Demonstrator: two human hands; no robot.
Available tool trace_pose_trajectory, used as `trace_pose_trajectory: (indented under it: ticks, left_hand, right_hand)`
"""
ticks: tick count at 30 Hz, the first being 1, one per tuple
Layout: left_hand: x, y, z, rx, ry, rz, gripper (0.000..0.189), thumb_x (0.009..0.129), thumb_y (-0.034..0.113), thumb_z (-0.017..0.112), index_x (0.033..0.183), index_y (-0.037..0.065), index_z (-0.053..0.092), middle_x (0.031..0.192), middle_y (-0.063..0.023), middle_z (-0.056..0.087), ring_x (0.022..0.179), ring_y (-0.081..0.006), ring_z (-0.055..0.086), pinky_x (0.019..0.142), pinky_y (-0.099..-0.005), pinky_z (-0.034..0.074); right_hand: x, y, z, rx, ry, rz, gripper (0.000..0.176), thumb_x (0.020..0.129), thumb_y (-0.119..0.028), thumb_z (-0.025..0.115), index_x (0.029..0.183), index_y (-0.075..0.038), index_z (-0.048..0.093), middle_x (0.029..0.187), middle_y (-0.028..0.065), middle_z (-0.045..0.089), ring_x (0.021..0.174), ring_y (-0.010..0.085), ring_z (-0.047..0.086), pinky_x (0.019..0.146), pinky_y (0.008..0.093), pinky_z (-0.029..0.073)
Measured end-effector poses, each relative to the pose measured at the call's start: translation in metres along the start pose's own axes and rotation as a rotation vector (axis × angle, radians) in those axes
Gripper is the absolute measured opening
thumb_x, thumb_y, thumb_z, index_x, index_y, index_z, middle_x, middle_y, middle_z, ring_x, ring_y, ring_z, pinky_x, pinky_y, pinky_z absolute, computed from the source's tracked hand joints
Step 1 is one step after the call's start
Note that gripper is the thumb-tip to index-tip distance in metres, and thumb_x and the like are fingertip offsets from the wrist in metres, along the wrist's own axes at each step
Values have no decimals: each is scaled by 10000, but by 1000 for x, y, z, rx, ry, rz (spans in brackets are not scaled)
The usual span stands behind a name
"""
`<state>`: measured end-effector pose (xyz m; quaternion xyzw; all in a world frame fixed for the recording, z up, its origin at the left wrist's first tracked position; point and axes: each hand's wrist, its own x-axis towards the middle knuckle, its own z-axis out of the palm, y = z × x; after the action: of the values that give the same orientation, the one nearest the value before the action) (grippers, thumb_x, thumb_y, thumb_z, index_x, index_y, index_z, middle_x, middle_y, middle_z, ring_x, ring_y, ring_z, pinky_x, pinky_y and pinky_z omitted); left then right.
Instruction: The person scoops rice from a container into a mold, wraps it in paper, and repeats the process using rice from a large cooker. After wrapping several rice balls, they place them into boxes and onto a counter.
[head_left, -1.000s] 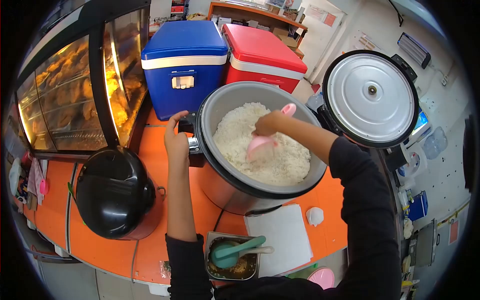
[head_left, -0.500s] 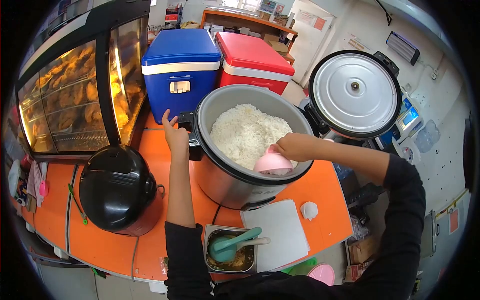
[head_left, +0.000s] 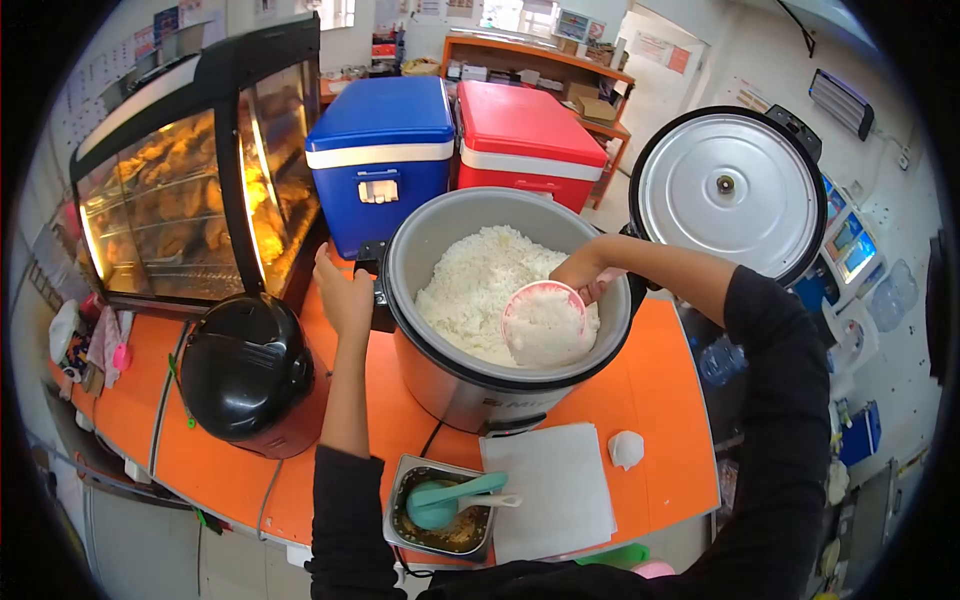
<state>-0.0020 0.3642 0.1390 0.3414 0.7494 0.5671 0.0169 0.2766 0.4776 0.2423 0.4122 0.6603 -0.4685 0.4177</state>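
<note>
A large rice cooker (head_left: 455, 395) stands on the orange table, its pot part-filled with white rice (head_left: 460, 285). Inside the pot, my right hand (head_left: 590, 268) grips a pink scoop (head_left: 508, 345) by its handle. The scoop's mouth faces up toward me and is full of rice. My left hand (head_left: 345, 295) is at the black side handle (head_left: 374, 258) of the cooker, closed on it, with some fingers hidden. The cooker's round metal lid (head_left: 728, 190) stands raised at the right.
Behind the cooker are a blue cooler (head_left: 385, 150) and a red cooler (head_left: 530, 130). A lit food warmer (head_left: 165, 215) and a black-lidded pot (head_left: 245, 365) stand at left. In front are a metal pan (head_left: 478, 548) with green-handled utensils, white paper (head_left: 550, 490) and a white rounded object (head_left: 626, 450).
The scoop has turned from mouth-down on the rice to mouth-up, and now shows rice filling it. My right wrist has rotated. My left hand stays at the handle; the view has shifted slightly.
</note>
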Motion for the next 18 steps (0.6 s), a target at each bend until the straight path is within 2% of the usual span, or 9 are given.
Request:
trace_pose_trajectory:
  ticks: [4,7,9,10,12,13,14,15,18]
  left_hand:
    - [-89,61,-68,-94,78,389,485,763,79,507,1223,0,374,1227,-163,403,1160,-293,375,964,-385,291]
    - [-224,78,-103,-410,7,362,373,780,80,466,1133,-31,419,1098,-197,479,1068,-282,448,935,-377,310]
    - [-305,71,-102,-450,-339,473,332,730,58,529,1051,2,464,919,-157,570,916,-296,544,834,-385,393]
    - [-332,76,-103,-234,-597,465,334,717,61,568,1042,23,501,962,-137,574,920,-289,547,823,-374,409]
    - [-388,52,-78,-112,-924,186,310,736,68,565,1045,48,542,998,-128,570,965,-285,526,856,-357,401]
    - [-415,24,-66,-71,-970,73,319,746,85,561,1059,35,528,1035,-146,557,1004,-305,503,876,-354,389]
    - [-439,-3,-56,30,-913,31,388,744,131,585,1106,26,492,1102,-151,522,1055,-308,470,897,-373,373]
    - [-456,-22,-49,131,-853,-5,467,742,178,610,1152,17,455,1168,-156,487,1107,-311,437,918,-391,358]
    - [-461,-46,-36,378,-752,205,775,675,354,681,1265,7,317,1302,-156,365,1220,-308,325,964,-448,303]
  right_hand:
    - [-22,28,-11,1,142,-198,321,799,-227,418,507,-198,287,473,-114,213,369,11,180,348,187,151]
    - [-56,53,8,18,220,-322,316,812,-236,412,517,-193,307,476,-112,213,380,8,192,358,193,167]
    - [-75,75,41,129,250,-407,302,816,-254,425,530,-191,349,477,-109,233,404,6,231,379,198,205]
    - [-74,86,64,187,353,-358,282,819,-263,434,551,-194,379,499,-97,279,430,22,244,401,211,221]
    - [-88,97,124,370,309,-304,231,810,-230,454,589,-179,409,531,-84,325,439,34,248,404,208,219]
    - [-58,131,143,393,153,-296,119,812,-269,486,777,-156,471,549,-70,356,447,44,292,405,199,248]
    - [-17,171,161,410,9,-293,233,814,-308,518,966,-133,533,567,-55,388,455,54,336,405,189,278]
    - [12,192,199,749,-113,-347,159,800,-200,493,664,-162,420,538,-75,315,443,29,296,405,176,256]
    - [105,218,274,848,-222,-282,191,840,-255,431,671,-168,417,528,-54,319,414,42,301,362,196,251]
